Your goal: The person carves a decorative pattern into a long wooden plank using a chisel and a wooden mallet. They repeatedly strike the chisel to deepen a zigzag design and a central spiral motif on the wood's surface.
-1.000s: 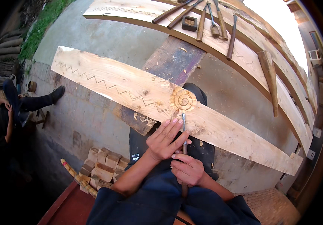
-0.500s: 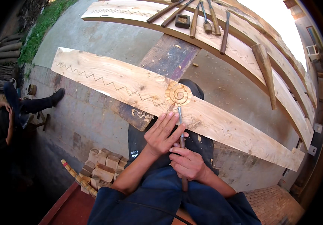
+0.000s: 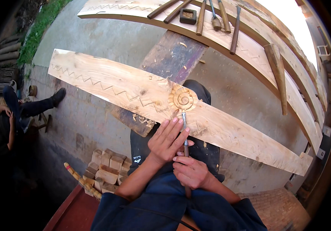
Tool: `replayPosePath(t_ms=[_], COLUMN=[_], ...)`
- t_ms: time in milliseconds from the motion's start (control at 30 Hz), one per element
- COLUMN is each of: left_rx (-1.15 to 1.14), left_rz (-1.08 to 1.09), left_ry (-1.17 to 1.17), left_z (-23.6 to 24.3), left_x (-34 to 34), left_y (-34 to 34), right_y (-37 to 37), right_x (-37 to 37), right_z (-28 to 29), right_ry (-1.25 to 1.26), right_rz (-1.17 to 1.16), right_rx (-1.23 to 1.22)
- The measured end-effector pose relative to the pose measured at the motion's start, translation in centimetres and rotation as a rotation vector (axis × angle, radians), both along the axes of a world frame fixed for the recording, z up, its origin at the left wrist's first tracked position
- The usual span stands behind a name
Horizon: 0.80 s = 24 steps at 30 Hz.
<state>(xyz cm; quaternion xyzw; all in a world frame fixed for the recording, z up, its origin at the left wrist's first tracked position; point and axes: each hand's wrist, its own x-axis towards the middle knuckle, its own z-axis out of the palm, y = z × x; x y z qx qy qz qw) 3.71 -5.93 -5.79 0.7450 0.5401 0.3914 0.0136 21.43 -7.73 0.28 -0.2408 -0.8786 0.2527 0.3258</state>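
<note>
A long pale wooden board [image 3: 107,79] lies slantwise before me, with a zigzag line along it and a carved round flower with a spiral centre [image 3: 183,99]. My right hand [image 3: 191,171] is wrapped round the wooden handle of a carving chisel [image 3: 186,149]. The chisel's metal tip meets the wood at the lower rim of the flower. My left hand [image 3: 166,143] reaches over the board's near edge, its longer fingers laid on the wood. Its index finger and thumb close about the chisel's shank; the thumb is mostly hidden.
Beyond lie more long boards [image 3: 134,12], bearing several wood-handled chisels [image 3: 235,36], a small dark square box [image 3: 188,16] and a tapered wooden club [image 3: 275,75]. Shavings dot a support plank [image 3: 165,54]. Wooden blocks [image 3: 107,173] pile up at lower left; a person [image 3: 4,123] sits at far left.
The whole view has shifted slightly. Both hands keep their hold on the chisel, whose tip stays at the flower's lower rim.
</note>
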Motion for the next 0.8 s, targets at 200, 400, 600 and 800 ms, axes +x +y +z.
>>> replayPosePath(t_ms=[200,400,600,800], left_rx=[-0.01,-0.007,-0.009,-0.003], left_rz=[0.03,0.039,0.031,0.04], left_ry=[0.036,0.044,0.041,0.016], left_z=[-0.15,-0.1,-0.23,-0.05], left_x=[0.29,0.35,0.32,0.36], left_y=[-0.44,-0.3,-0.37,-0.02], right_y=[-0.12,0.1,-0.01,0.04], right_x=[-0.16,-0.08,-0.25,-0.16], right_z=[0.04,0.22,-0.29,-0.19], right_ry=[0.0,-0.018,-0.001,-0.007], right_rz=[-0.016,-0.025,-0.035,-0.03], right_rx=[0.0,-0.01,0.002,0.011])
